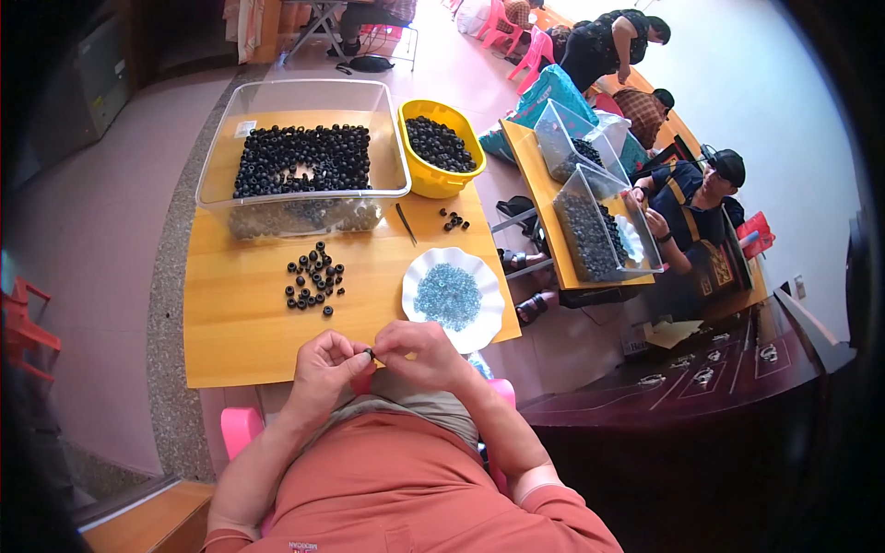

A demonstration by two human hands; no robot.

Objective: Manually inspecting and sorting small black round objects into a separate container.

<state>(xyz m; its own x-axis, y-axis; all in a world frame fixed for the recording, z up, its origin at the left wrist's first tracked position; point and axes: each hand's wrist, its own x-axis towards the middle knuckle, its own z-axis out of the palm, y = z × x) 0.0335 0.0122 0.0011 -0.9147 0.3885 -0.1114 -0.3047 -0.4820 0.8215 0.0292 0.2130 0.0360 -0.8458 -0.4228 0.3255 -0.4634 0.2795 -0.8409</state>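
Observation:
Just past the near edge of the table, my left hand (pixel 324 365) pinches a small round black piece (pixel 370 353), which looks like a bead. My right hand (pixel 422 354) meets it there with its fingertips closed against the piece; anything tiny between them is too small to make out. Beyond my hands lies a loose group of similar black pieces (pixel 314 279), some showing a hole. To the right, a white scalloped plate (pixel 493 300) holds many tiny clear-blue pieces. Dark tweezers (pixel 406 225) lie farther back, beside a few more black pieces (pixel 453 220).
A large clear bin (pixel 214 175) and a yellow tub (pixel 440 187), both full of black pieces, stand at the table's far side. At right, a person (pixel 701 198) works at another table (pixel 527 152) with clear bins. A dark tabletop (pixel 608 378) lies nearer right.

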